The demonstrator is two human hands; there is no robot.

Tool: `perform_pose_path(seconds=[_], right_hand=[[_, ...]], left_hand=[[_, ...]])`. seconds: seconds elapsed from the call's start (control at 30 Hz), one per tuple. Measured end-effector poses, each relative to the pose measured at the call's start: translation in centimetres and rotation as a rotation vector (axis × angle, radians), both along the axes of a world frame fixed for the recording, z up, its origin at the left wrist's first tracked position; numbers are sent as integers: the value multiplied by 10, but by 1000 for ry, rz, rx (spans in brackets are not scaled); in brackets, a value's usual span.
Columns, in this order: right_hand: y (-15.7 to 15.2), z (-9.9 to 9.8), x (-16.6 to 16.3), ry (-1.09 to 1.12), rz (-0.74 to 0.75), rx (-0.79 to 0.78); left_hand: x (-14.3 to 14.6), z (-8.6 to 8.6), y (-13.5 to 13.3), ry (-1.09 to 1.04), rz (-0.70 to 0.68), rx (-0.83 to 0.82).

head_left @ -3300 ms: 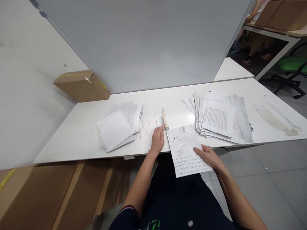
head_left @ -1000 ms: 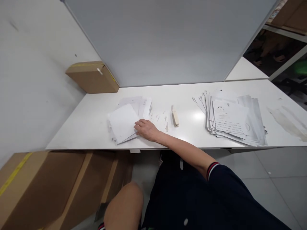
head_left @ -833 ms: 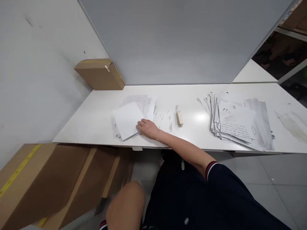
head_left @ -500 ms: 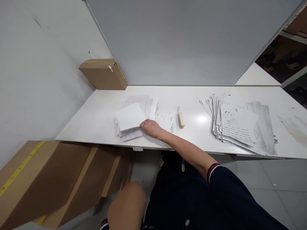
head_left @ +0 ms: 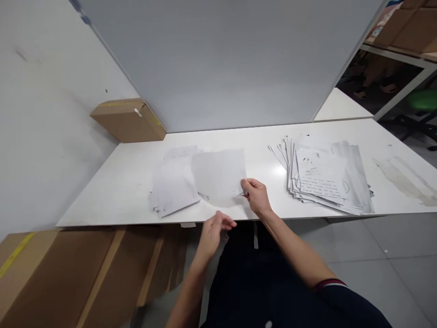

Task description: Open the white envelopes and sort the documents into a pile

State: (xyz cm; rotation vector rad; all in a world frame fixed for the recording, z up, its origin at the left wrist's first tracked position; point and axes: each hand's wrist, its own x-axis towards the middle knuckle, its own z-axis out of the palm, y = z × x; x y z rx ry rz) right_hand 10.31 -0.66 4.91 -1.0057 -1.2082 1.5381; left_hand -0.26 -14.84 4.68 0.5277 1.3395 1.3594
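My right hand (head_left: 256, 197) pinches the lower right corner of a white sheet of paper (head_left: 220, 173), thumb on top. The sheet is lifted over the table, and whether it is one sheet or several I cannot tell. Below it, at the table's front edge, my left hand (head_left: 215, 230) is empty, its fingers loosely stretched and apart. Left of the held sheet lies a small pile of papers (head_left: 175, 189). The stapler is out of sight.
A thick, untidy stack of printed papers (head_left: 322, 177) lies on the white table (head_left: 129, 182) to the right. One cardboard box (head_left: 131, 120) stands at the back left corner. Larger cardboard boxes (head_left: 75, 273) lean below the left front edge. A grey panel (head_left: 232, 68) rises behind.
My right hand has lifted a sheet from the left pile and carried it right, over where the stapler showed. My left hand has come up to the table edge. The view has shifted.
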Motion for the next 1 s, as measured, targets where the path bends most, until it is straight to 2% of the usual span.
perform_pose_path(seconds=[0.07, 0.1, 0.13, 0.2, 0.27, 0.3, 0.4, 0.5, 0.53, 0.63, 0.7, 0.77, 0.9, 1.0], right_hand=[[-12, -9, 15, 62, -29, -97], [-19, -14, 21, 87, -35, -138], [-26, -18, 27, 108, -35, -174], [-40, -25, 40, 135, -20, -230], [-50, -29, 54, 152, 19, -273], [-52, -29, 63, 148, 43, -284], [-47, -18, 91, 31, -6, -173], [-30, 8, 114, -205, -220, 142], [-24, 17, 119, -278, -251, 240], [-11, 37, 122, -453, -175, 468], [-9, 39, 116, -524, -147, 596], [-11, 34, 107, -558, -196, 694], [-23, 21, 94, -514, -311, 720], [-27, 22, 95, -366, -284, 553]], left_hand=[[13, -4, 13, -235, -97, -49], [19, -6, 19, -361, -78, -37], [24, -7, 26, -456, 4, 7], [32, -6, 39, -502, 258, 130], [33, -2, 48, -425, 435, 201], [32, 0, 52, -371, 459, 218], [25, 9, 55, -198, 347, 265], [18, 17, 53, 52, 195, 295], [17, 21, 52, 153, 145, 293], [21, 33, 50, 388, -3, 279], [26, 42, 50, 435, -50, 271], [31, 47, 50, 419, -38, 253], [33, 45, 51, 351, 39, 219], [29, 38, 51, 299, 40, 188]])
